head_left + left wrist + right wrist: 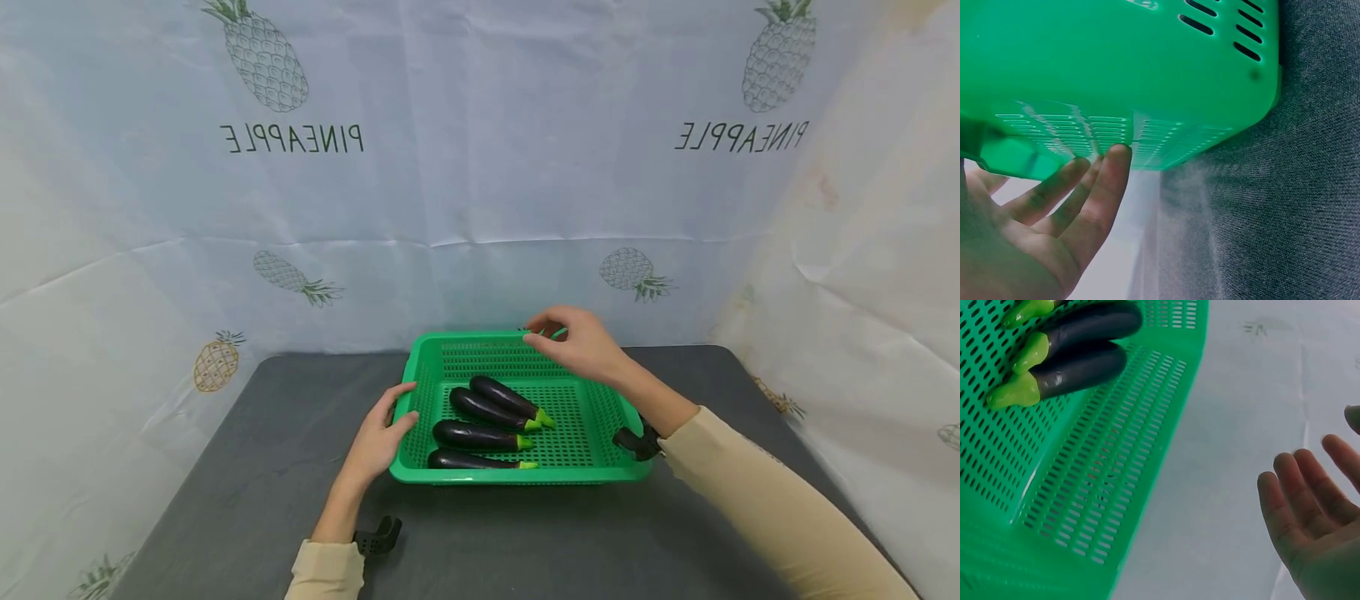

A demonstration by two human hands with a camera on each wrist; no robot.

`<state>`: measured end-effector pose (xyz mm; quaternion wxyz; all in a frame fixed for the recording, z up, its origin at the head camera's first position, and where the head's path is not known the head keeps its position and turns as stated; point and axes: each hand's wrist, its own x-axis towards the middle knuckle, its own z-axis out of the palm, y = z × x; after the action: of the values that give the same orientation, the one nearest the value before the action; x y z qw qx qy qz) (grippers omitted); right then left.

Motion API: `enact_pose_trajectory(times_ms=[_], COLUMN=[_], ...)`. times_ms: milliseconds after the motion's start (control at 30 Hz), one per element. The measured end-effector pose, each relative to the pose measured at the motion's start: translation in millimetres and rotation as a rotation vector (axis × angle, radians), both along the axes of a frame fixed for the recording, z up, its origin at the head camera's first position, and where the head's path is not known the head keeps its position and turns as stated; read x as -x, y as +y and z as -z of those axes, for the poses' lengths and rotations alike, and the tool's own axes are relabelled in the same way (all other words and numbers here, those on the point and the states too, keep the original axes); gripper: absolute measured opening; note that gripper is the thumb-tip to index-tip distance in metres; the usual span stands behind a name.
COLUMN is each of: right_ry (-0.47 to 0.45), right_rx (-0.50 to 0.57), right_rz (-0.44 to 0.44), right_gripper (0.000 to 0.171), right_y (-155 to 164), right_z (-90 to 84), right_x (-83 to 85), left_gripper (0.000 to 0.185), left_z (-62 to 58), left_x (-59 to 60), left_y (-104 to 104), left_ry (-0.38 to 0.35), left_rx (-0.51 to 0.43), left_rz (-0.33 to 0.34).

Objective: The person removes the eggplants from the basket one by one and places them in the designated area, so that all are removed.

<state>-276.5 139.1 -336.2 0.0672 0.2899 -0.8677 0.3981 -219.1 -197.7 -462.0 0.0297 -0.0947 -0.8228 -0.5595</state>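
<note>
A green plastic basket point(525, 476) with slotted walls rests on the dark tabletop. Inside it, toward the left, lie several dark purple eggplants point(474, 435) with bright green stem ends, side by side. My left hand point(378, 437) is at the basket's left side, thumb and forefinger at the rim. The left wrist view has its other fingers point(1094, 206) extended, tips right at the outer wall. My right hand point(577, 342) hovers around the far rim with nothing in its grasp. Its fingers point(1316, 500) are spread and gently bent in the right wrist view.
A grey cloth-like surface point(247, 467) covers the table. Behind it hangs a pale sheet point(510, 167) printed with pineapples, and similar sheeting encloses both sides. Each wrist carries a black camera mount point(378, 536).
</note>
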Motion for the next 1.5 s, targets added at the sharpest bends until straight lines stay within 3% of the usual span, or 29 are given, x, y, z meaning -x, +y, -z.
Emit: enact_pose_trajectory(times_ms=[467, 700, 1067, 1500], right_ry=[-0.045, -0.087, -0.205, -0.397], right_rx=[-0.024, -0.006, -0.088, -0.179], right_rz=[-0.049, -0.037, -0.016, -0.002], right_gripper=[0.029, 0.029, 0.038, 0.045], right_y=[-27, -34, -41, -46], right_z=[25.3, 45.9, 83.6, 99.2], right_x=[27.9, 39.8, 51.6, 58.8], left_gripper=[0.052, 0.051, 0.05, 0.05], left_z=[0.7, -1.0, 1.8, 2.3], left_x=[-0.9, -1.3, -1.8, -1.0], left_y=[-2, -1, -1, -1], left_ry=[0.001, 0.007, 0.02, 0.011], left_rx=[0.015, 0.012, 0.002, -0.002], left_rz=[0.006, 0.002, 0.0, -0.005])
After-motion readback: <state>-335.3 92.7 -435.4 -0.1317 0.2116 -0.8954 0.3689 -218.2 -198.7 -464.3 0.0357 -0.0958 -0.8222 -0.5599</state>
